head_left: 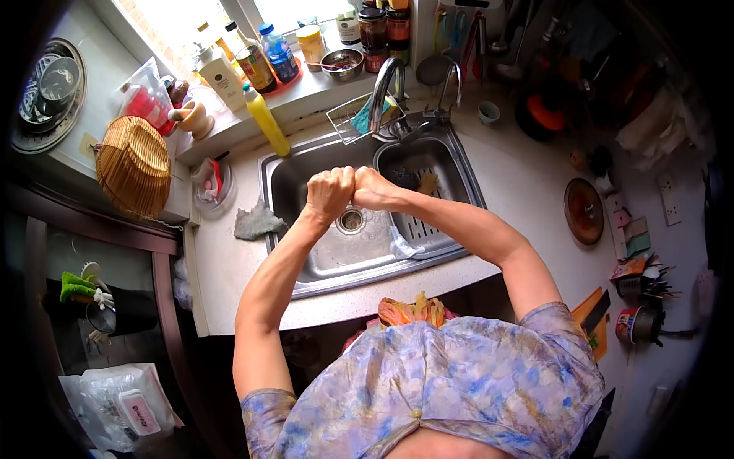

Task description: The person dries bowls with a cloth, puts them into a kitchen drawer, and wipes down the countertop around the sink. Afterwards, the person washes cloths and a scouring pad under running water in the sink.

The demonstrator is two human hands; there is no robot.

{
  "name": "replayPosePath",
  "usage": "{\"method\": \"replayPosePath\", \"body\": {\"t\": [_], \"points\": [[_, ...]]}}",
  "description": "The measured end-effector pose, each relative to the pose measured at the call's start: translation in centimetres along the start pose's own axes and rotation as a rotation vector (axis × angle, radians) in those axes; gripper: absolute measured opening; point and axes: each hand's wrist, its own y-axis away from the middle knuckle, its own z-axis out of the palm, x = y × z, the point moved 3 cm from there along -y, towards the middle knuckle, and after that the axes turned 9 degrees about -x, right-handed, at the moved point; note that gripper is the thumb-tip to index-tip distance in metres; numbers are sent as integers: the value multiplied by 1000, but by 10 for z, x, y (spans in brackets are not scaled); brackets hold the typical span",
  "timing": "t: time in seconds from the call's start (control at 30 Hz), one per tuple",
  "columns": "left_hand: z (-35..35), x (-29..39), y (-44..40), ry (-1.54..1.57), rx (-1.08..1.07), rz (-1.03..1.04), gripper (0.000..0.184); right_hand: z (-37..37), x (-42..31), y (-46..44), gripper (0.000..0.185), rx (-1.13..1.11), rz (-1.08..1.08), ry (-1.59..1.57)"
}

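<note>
Over the double sink (313, 284), my left hand (330, 193) and my right hand (375, 190) meet knuckle to knuckle. Both are closed into fists, and whatever they may hold is hidden inside the fingers. Below them the drain (350, 221) of the left basin shows. A pale cloth (404, 245) hangs over the divider between the basins. Dark and brown items (427, 181) lie in the right basin. The faucet (376, 103) rises behind it, beside a wire rack (342, 122) with a teal sponge (365, 119).
A grey cloth (258, 222) lies left of the sink, near a clear container (214, 191). A yellow bottle (266, 122) stands at the back left corner. Bottles and jars line the windowsill. To the right are a small cup (488, 112) and a round lid (583, 212).
</note>
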Motion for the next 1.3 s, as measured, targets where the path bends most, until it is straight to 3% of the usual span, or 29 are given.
{"method": "replayPosePath", "body": {"t": [0.07, 0.1, 0.17, 0.2, 0.27, 0.3, 0.37, 0.43, 0.5, 0.53, 0.6, 0.7, 0.77, 0.83, 0.87, 0.97, 1.0, 1.03, 1.07, 1.13, 1.3], "points": [[-5, -1, -4, -20, 32, 47, 12, -7, -15, 10, 7, -147, 181, -480], [-7, 0, -5, -43, 65, 95, 12, -7, -12, 12, 7, -145, 182, -481], [-8, 2, -4, -49, 45, 103, 11, -2, -3, 16, 5, -336, 320, -808], [-6, 3, -3, 4, 29, 78, 11, -4, -7, 18, 14, -372, 368, -812], [-2, 4, -1, 132, -57, -18, 14, -3, -2, 20, 15, -367, 287, -731], [1, 3, 2, 255, -205, -121, 19, -5, 1, 21, 16, -360, 209, -648], [-2, 2, 11, 516, -247, -248, 35, -3, 19, 26, 45, -382, 266, -697], [7, -4, 25, 890, -376, -325, 61, -13, 14, 41, 53, -246, 245, -789], [19, -6, 41, 1596, -434, -550, 53, -14, 27, 42, 55, -266, 251, -819], [22, -7, 46, 1595, -434, -550, 53, -14, 33, 43, 53, -237, 214, -877], [35, -9, 59, 2118, -267, -895, 34, -16, 41, 44, 54, -178, 116, -996], [48, -9, 64, 2190, -147, -1015, 25, -14, 47, 39, 61, -98, 9, -910], [52, -7, 64, 2193, -115, -999, 28, -17, 39, 43, 65, -76, 42, -967], [51, -6, 63, 2248, -82, -1158, 29, -17, 36, 44, 63, -103, 73, -1003], [54, -5, 63, 2297, -68, -1181, 31, -16, 36, 46, 51, -109, 120, -977], [60, -3, 67, 2457, -38, -1229, 35, -13, 44, 42, 37, -84, 67, -932], [76, -7, 74, 2632, -92, -1127, 46, -19, 33, 43, 23, -37, 41, -969], [67, -3, 73, 2634, -88, -1126, 46, -27, 22, 44, 21, -29, 57, -1044], [55, 4, 69, 2713, -99, -996, 54, -32, 17, 43, 22, -6, 51, -1050], [50, 9, 68, 2800, -171, -821, 77, -40, 13, 39, 20, 32, 52, -951], [55, 22, 73, 2537, -360, -859, 89, -69, -23, 37, 17, 32, 113, -830]]}}
